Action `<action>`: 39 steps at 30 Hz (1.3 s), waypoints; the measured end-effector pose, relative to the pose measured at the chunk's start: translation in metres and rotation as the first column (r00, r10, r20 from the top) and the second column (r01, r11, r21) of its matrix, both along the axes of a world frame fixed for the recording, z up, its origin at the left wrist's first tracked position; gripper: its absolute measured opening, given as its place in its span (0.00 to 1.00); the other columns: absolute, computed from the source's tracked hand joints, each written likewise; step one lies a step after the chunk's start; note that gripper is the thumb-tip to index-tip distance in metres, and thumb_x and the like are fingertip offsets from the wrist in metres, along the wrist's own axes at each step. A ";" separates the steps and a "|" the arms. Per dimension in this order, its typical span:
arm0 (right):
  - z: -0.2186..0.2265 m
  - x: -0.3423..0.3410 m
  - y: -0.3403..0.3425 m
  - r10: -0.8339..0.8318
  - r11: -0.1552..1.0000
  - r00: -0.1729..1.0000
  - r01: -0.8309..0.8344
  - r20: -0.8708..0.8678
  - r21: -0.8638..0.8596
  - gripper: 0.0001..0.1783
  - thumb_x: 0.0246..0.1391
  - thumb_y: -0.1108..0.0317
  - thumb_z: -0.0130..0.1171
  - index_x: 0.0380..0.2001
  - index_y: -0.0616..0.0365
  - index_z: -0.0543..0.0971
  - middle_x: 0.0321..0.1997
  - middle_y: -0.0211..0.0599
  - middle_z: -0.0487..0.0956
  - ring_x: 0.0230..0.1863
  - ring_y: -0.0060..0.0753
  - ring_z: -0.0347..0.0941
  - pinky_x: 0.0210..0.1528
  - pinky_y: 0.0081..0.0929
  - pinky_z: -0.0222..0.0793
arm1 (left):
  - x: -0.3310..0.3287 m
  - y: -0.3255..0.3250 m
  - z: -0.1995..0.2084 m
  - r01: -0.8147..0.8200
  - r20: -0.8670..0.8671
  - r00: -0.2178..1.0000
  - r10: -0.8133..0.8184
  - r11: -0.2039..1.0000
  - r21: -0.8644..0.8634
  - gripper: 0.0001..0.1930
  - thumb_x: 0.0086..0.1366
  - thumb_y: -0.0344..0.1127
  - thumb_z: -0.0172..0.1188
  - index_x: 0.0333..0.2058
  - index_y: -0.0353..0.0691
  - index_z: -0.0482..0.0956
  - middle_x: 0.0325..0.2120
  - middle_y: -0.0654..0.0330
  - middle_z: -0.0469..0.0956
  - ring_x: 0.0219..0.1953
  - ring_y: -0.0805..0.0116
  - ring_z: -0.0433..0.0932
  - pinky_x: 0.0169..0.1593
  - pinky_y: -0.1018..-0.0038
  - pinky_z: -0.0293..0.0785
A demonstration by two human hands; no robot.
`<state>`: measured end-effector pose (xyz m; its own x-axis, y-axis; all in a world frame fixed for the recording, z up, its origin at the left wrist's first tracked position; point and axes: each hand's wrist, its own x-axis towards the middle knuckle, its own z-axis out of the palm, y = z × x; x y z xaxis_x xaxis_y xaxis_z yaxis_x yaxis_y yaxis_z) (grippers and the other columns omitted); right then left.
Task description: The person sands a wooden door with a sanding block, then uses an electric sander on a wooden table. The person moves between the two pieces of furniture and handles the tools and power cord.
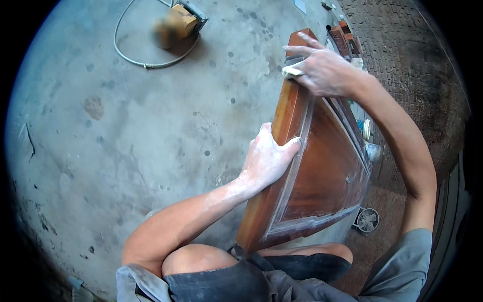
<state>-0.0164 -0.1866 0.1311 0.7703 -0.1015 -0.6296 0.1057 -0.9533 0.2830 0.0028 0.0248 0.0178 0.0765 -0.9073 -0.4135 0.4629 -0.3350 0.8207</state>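
A reddish-brown wooden panel (pixel 324 166) with a raised frame and whitish dust in its grooves stands tilted in front of me, its near end by my legs. My left hand (pixel 266 158), coated in white dust, is closed round the left edge of the frame, thumb on the panel's face. At the far end of that edge, my right hand (pixel 327 70) presses a folded piece of sandpaper (pixel 293 70), grey and white, against the wood. Some of its fingers are stretched out past the sandpaper and slightly blurred.
On the grey, stained floor (pixel 166 121) at the far left lies a yellow power tool (pixel 178 25) with a looped grey cord (pixel 118 43). Right of the panel are a small round fan (pixel 367 220), a jar (pixel 367 129) and wooden pieces (pixel 344 40). Brick paving (pixel 407 75) lies beyond.
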 end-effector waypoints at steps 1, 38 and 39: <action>0.005 0.000 -0.002 -0.034 0.999 0.999 0.033 0.022 0.015 0.20 0.55 0.71 0.39 0.36 0.55 0.85 0.45 0.42 0.82 0.64 0.35 0.66 0.77 0.49 0.34 | 0.000 -0.001 0.000 0.006 0.019 1.000 -0.006 1.000 -0.014 0.30 0.58 0.46 0.62 0.48 0.23 0.69 0.39 0.41 0.79 0.43 0.55 0.79 0.50 0.64 0.73; -0.029 -0.056 -0.145 -0.751 -0.586 -0.412 0.053 -0.517 0.809 0.14 0.66 0.55 0.42 0.36 0.54 0.64 0.30 0.36 0.67 0.28 0.35 0.64 0.35 0.39 0.67 | -0.009 0.000 0.009 -0.015 -0.065 0.998 0.009 0.995 -0.099 0.24 0.63 0.40 0.61 0.48 0.25 0.69 0.42 0.48 0.79 0.44 0.65 0.78 0.50 0.69 0.72; -0.034 -0.054 -0.145 -0.734 -0.597 -0.415 0.017 -0.538 0.802 0.13 0.65 0.56 0.43 0.33 0.53 0.62 0.29 0.35 0.62 0.26 0.33 0.58 0.32 0.37 0.64 | -0.009 0.001 0.007 -0.016 -0.067 0.998 0.010 0.995 -0.096 0.24 0.63 0.40 0.62 0.48 0.26 0.69 0.41 0.48 0.79 0.43 0.65 0.78 0.50 0.69 0.72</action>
<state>-0.0702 -0.3315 0.0974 0.2510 -0.7086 -0.6595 -0.3174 0.5834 -0.7476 -0.0066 0.0258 0.0248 0.0638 -0.9424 -0.3282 0.5209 -0.2491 0.8165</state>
